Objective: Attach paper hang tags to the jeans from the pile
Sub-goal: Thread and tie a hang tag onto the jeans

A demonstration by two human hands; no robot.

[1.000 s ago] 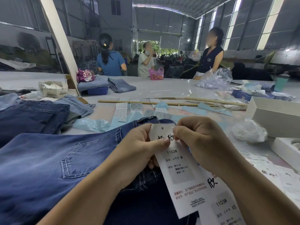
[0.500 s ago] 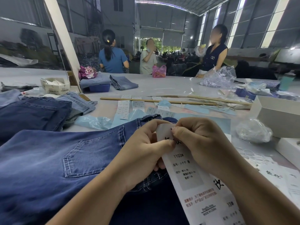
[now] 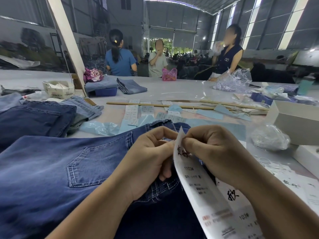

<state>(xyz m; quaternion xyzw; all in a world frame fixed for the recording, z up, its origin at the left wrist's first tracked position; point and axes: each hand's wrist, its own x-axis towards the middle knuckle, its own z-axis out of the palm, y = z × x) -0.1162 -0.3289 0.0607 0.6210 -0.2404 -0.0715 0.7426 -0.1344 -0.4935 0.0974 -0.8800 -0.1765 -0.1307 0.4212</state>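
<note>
Pretty sure we're in a garment factory's finishing and packing hall. We see a big shed with corrugated metal walls [image 3: 188, 19], a curved roof [image 3: 198, 2] and tall windows [image 3: 255, 19] on the right. We're at a long white worktable [image 3: 172, 90] covered in denim: folded jeans [image 3: 36, 119] stacked on the left, more folded pairs [image 3: 131, 86] farther off, strips of printed size stickers [image 3: 132, 114] in the middle, clear plastic bags [image 3: 233, 81] on the far right, white cardboard boxes [image 3: 296, 121] near right. Three people [image 3: 120, 57] stand at the far edge of the table, and past the open doorway [image 3: 172, 47] we can make out more workers, too blurry for detail.
</note>
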